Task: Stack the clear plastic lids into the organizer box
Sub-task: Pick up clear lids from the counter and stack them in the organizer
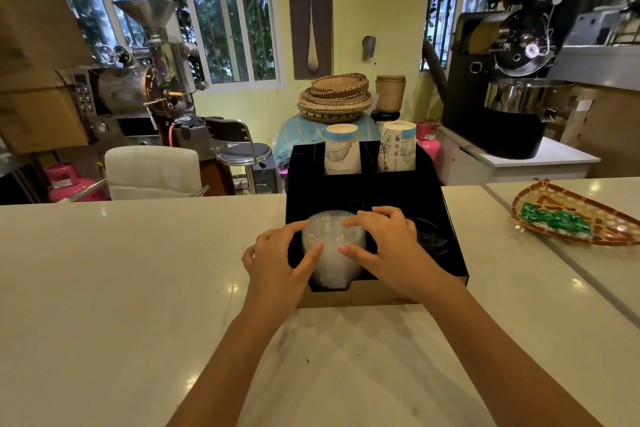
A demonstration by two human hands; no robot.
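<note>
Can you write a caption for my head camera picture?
Both hands, left and right, settle clear lids into the black box.

Both hands [277, 255] [388, 246] forward, fingers curled inward, thumbs facing.

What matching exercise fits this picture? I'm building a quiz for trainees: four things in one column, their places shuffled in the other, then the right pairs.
Things:
1. clear lids
2. paper cup stacks
3. green packets
4. woven trays

Places:
A. in the flat basket on the right of the counter
B. stacked behind the counter, by the wall
C. front left slot of the organizer box, between both hands
D. back slots of the box

Pairs: 1-C, 2-D, 3-A, 4-B
</note>
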